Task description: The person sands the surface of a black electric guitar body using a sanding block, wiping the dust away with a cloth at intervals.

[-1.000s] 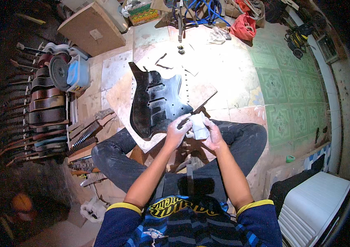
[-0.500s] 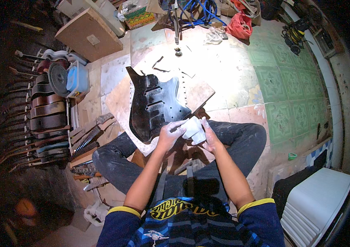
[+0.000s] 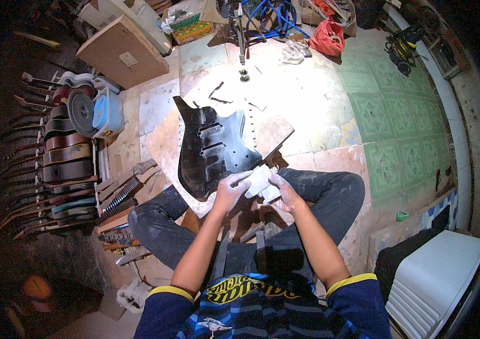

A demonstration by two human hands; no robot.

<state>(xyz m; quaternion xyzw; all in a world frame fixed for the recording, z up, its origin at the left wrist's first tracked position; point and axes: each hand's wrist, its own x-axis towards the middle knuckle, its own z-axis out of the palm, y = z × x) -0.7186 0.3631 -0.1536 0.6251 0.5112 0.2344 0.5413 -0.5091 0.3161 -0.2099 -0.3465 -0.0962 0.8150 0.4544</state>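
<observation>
Our powdery left hand [image 3: 230,193] and right hand [image 3: 288,195] pinch a creased, folded white sheet [image 3: 259,179] between them. It is near a smooth black guitar body [image 3: 230,141], horned and slotted, on our side.

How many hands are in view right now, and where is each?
2: the left hand at the left of the white folded piece, and the right hand at its right. Some fingers are partly hidden.
</observation>
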